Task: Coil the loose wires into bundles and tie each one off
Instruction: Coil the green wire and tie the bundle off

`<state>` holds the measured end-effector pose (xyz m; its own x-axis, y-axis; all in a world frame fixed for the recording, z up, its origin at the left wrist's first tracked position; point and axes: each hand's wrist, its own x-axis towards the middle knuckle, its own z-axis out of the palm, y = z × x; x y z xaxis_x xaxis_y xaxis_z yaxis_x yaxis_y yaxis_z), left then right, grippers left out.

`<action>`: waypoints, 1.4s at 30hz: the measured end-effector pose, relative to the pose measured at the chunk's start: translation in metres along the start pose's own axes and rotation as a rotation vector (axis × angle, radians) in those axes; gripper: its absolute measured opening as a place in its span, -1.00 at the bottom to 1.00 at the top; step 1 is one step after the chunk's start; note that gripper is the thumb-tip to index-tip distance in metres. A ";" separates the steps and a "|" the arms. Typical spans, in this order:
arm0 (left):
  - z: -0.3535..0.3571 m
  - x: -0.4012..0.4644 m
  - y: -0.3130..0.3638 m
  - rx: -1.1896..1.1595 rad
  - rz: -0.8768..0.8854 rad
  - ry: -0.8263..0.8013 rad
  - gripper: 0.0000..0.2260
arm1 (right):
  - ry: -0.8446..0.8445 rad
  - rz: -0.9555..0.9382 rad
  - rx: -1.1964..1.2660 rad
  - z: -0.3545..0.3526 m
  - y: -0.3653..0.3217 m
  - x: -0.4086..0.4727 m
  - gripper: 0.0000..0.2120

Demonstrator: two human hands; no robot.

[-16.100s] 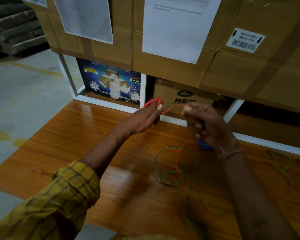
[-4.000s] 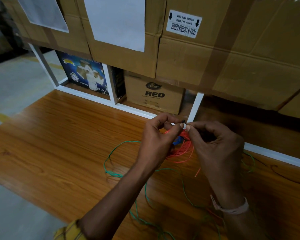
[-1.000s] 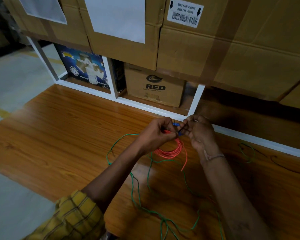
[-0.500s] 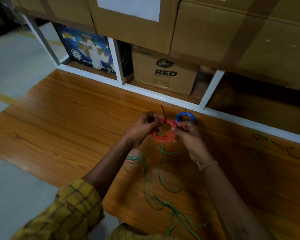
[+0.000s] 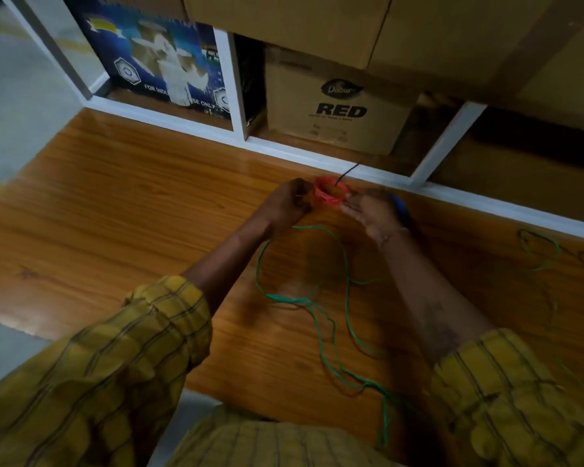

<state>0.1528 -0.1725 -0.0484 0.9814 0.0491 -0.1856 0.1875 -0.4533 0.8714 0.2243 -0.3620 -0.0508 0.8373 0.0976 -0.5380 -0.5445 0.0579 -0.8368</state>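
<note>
Small coiled red wire bundle (image 5: 327,195) held near wooden surface's (image 5: 122,210) far edge, beside white shelf frame (image 5: 317,156). Left hand (image 5: 289,205) grips it; right hand (image 5: 371,214) apparently pinches it, blurred. Loose green wire (image 5: 321,318) sprawls nearer.

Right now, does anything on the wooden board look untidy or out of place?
Yes. A green wire sprawls uncoiled across the board below both hands, and another loose green strand lies far right. Only the red coil looks bundled.
</note>
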 end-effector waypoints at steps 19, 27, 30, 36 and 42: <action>0.077 -0.052 -0.002 0.592 -0.016 -0.416 -0.62 | 0.306 -0.100 -0.092 -0.168 0.082 -0.137 -0.75; 0.084 -0.058 0.001 0.457 0.055 -0.254 -0.77 | -0.165 -0.239 -0.835 -0.154 0.123 -0.165 -0.84; 0.086 -0.065 -0.001 0.377 0.022 -0.232 -0.80 | -0.179 -0.497 -1.080 -0.138 0.142 -0.168 -0.82; 0.084 -0.081 -0.007 0.260 -0.090 -0.265 -0.91 | -0.063 -0.603 -0.993 -0.150 0.132 -0.157 -0.94; 0.080 -0.087 0.009 -0.026 -0.088 -0.226 -0.88 | -0.080 -0.624 -0.971 -0.164 0.120 -0.148 -0.95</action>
<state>0.0660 -0.2519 -0.0609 0.9276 -0.1141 -0.3558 0.2758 -0.4331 0.8581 0.0435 -0.5320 -0.0887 0.9221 0.3861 -0.0246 0.2603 -0.6663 -0.6988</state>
